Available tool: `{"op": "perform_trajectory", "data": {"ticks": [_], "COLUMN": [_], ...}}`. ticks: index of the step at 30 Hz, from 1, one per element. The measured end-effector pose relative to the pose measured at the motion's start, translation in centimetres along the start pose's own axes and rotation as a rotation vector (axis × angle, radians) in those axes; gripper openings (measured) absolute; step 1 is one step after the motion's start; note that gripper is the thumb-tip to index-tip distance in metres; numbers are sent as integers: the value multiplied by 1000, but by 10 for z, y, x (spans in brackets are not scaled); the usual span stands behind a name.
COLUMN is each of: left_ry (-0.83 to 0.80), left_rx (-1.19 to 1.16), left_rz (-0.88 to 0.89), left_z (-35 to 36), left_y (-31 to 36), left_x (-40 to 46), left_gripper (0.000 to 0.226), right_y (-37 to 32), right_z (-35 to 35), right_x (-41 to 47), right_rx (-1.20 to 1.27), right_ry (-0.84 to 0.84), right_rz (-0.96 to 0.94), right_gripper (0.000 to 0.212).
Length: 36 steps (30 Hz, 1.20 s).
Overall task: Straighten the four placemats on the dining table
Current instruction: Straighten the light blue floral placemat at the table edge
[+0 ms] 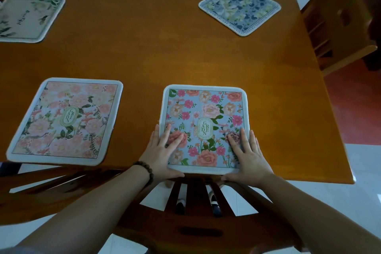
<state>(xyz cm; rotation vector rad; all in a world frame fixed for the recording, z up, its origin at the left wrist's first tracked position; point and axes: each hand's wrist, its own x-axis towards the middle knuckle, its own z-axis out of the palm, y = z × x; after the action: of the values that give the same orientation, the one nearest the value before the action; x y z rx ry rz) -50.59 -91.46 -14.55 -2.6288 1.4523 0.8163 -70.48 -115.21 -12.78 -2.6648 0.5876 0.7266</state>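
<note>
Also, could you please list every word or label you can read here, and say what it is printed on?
"GARDEN", in an oval badge: blue mat.
"GARDEN", same badge: pink mat.
Script wording: white mat, too blurred to read.
Border lettering: navy mat, too small to read.

Both hands lie flat on the blue floral square placemat (206, 121) at the orange-brown wooden surface's (154, 51) near edge: left hand (162, 156), right hand (247, 159), thumbs seemingly hooked over its near edge.

bare forearms, no sleeves; a dark beaded bracelet (145, 169) circles the wrist just behind the left hand (159, 154).
</note>
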Motion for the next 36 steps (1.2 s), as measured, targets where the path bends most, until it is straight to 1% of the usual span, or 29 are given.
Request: {"op": "perform_trajectory", "data": {"ticks": [7,13,15,17,19,22,25,28,32,36], "left_ry": [-10,-43,-66,-69,-47,8,108,210,191,174], "left_rx": [-21,-38,-34,-32,-48,-70,-61,-49,-19,-1], "left_rz": [-10,-32,-52,-96,-147,-188,-161,-99,-33,66], "left_z": [0,-4,-7,-11,-17,-29,-38,-43,-48,-52], "left_y": [-3,-1,2,7,14,26,43,63,97,141], "left_x": [4,4,2,-1,-5,-9,-7,0,17,36], "left_gripper": [124,126,126,122,109,93,84,79,81,77], "right_y": [3,-2,-4,-6,-7,-7,-4,4,22,46], "right_z": [1,0,-1,-2,-3,-3,-2,-4,-14,-21], "right_x": [3,5,3,-3,-11,-23,-35,-44,-62,-92], "right_rx": [50,60,70,89,174,359,466,515,499,502], "right_ry": [26,2,-15,-5,43,158,264,330,397,509], "right_rz": [-1,34,44,60,111,224,356,479,593,647], "right_gripper": [127,131,131,127,122,112,93,84,72,69]}}
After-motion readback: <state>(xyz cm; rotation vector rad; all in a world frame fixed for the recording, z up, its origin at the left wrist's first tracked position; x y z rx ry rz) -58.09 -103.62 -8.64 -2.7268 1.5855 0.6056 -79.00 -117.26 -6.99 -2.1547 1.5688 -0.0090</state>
